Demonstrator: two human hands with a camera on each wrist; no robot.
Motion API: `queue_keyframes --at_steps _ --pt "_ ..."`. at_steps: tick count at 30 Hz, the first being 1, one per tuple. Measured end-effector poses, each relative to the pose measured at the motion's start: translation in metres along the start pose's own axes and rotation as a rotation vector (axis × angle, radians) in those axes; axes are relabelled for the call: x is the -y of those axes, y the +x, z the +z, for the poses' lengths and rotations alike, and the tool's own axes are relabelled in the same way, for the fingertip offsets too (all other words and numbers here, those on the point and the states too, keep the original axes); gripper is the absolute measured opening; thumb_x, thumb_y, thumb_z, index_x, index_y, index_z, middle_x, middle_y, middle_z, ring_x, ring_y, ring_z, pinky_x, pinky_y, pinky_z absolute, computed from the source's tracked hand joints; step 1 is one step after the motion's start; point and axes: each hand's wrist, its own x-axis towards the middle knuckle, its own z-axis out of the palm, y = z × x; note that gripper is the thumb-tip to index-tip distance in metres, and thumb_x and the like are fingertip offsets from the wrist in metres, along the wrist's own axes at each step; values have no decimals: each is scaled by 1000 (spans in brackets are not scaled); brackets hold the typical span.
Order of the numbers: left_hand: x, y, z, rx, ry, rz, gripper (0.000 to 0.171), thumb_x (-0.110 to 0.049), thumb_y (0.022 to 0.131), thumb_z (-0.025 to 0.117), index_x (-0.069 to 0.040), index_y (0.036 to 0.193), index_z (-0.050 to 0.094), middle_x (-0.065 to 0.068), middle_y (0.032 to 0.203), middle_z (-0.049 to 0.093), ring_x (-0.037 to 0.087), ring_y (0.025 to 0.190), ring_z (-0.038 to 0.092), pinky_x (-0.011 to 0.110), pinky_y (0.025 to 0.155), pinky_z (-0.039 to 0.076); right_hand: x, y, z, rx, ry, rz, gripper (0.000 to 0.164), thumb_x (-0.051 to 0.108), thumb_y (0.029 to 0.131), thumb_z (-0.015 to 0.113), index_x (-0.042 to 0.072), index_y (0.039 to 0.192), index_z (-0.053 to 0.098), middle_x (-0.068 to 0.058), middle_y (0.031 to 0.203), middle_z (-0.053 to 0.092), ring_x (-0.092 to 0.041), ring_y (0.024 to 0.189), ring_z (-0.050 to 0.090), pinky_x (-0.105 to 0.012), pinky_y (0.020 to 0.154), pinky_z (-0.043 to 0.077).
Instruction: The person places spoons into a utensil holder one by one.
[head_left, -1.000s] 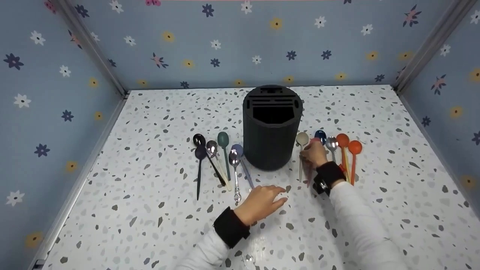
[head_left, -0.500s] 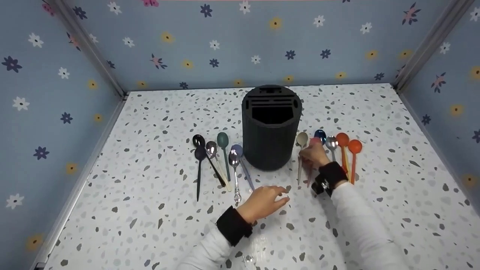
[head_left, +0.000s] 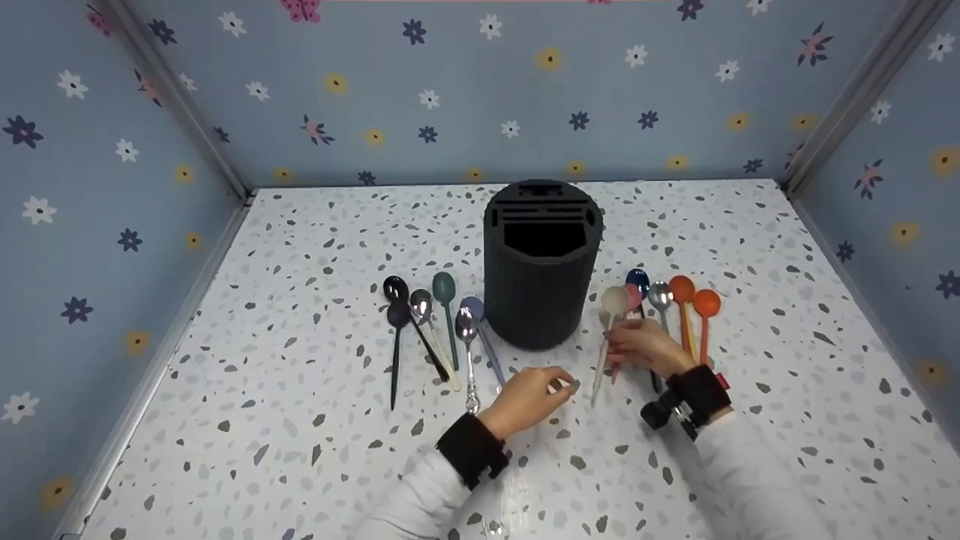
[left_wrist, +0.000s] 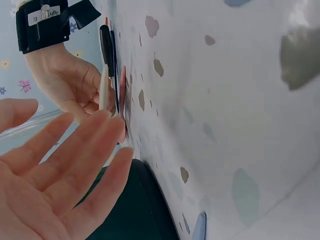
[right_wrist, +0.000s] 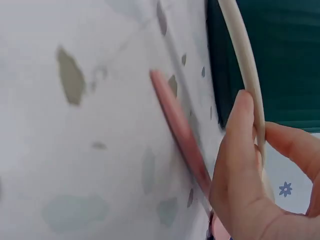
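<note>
Pinches cream spoon between fingers of right hand, right of holder; holds left hand nearer, with fingers apart.

Smooth matt beige spoon, plastic-looking

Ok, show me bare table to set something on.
Bare: between the left wall and black spoons; between the right wall and orange spoons; behind the holder, to the back wall. Crowded: both sides of the holder, where spoons lie and the right hand holds a beige spoon.
</note>
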Motion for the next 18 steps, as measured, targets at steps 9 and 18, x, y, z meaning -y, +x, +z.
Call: queue_keyframes --at_steps 9,18 --pt "1 11 5 -60 -240 -51 25 -13 85 60 3 103 63 12 83 68 21 69 64 19 61 51 -4 -17 11 29 212 -4 28 0 91 47 -11 115 37 -7 84 62 -15 79 63 -31 83 55" --pt "1 17 7 -4 -654 -198 28 -3 82 63 11 106 59 22 83 66 32 70 66 30 60 58 -1 -32 26 48 244 -56 13 3 92 48 -1 104 43 -4 90 61 -13 82 63 -27 81 55"
